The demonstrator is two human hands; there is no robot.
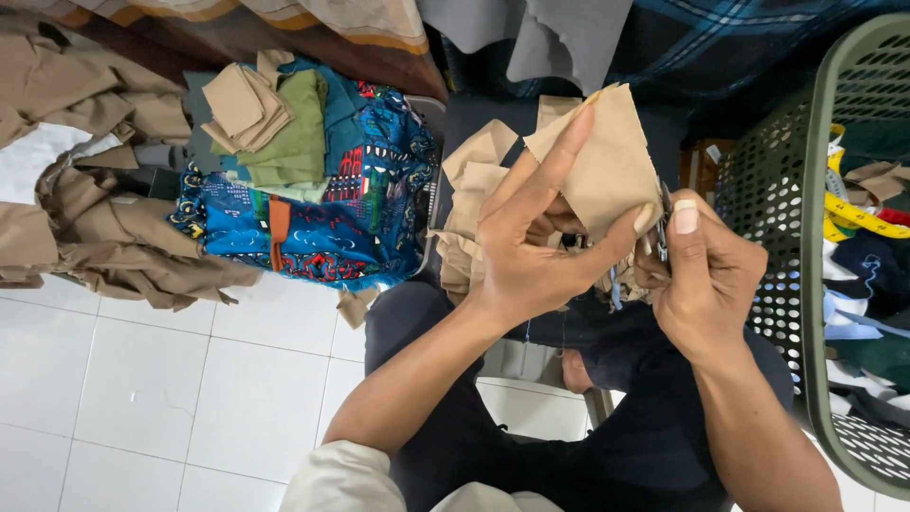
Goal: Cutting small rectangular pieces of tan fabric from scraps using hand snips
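Left hand (531, 256) pinches a tan fabric piece (607, 161); right hand (697, 270) grips small snips (662, 232) whose blades could nick nearby fingers.

The floor (142, 379) is made of big white square tiles with thin grey lines between them. Crumpled tan cloth (104, 237) lies in a heap on the left. Next to it sits a bright blue patterned cloth (322, 218). On the right stands a green plastic basket with small holes (796, 228).
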